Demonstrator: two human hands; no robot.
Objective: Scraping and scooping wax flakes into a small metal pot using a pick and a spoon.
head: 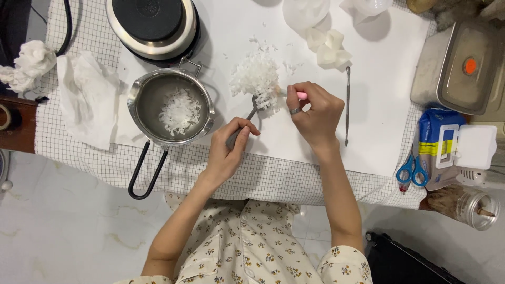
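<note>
While the left hand (227, 152) grips a spoon (246, 120) in white flakes (258, 79), the right hand (314, 115) pinches a pink-tipped tool (301, 95).

Left hand (227, 152): grips a metal spoon (246, 118), bowl at the flake pile (258, 79).
Right hand (314, 113): holds a pink-tipped tool (300, 95) at the pile's edge; ring on one finger.
Pot (171, 108): left of the pile, flakes inside.
Metal pick (347, 105): lies beside the right hand.

I see white flakes (256, 79) on a white sheet (384, 94) over a black-gridded cloth (79, 152). The pot (171, 108) is silver, its handle black. My scissors (412, 171) are blue, my blouse (252, 247) cream with small flowers.
</note>
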